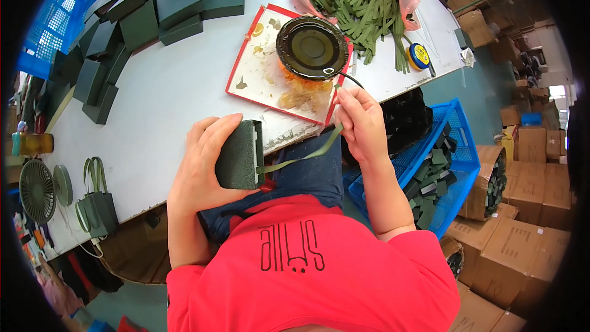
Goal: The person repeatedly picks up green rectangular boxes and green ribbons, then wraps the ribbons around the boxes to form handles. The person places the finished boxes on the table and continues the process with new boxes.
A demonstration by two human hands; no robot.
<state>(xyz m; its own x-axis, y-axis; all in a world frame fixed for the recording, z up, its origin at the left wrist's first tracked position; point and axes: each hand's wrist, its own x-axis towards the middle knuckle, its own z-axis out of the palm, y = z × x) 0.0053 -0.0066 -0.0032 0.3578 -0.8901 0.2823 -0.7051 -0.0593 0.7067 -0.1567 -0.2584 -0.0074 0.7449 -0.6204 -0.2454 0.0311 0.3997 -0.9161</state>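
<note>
Dark green rectangular box [237,156] in your left hand [204,155], flat olive fabric-like ribbon [311,154] in your right hand [362,121].
The box is above your lap [316,175], near the white surface [178,86]; your left hand curls wide around it, your right hand pinches the ribbon. The box looks light and stiff: grip its sides. The ribbon looks limp: pinch its end.

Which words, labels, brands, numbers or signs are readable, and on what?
I'm not copying wording; locations only:
Red short-sleeved T-shirt: large black lettering, readable, upside down in this view.
Stacked brown cardboard cartons: dark print, too small to read.
Round blue-and-yellow container: label markings, too small to read.
Elsewhere: nothing legible.
</note>
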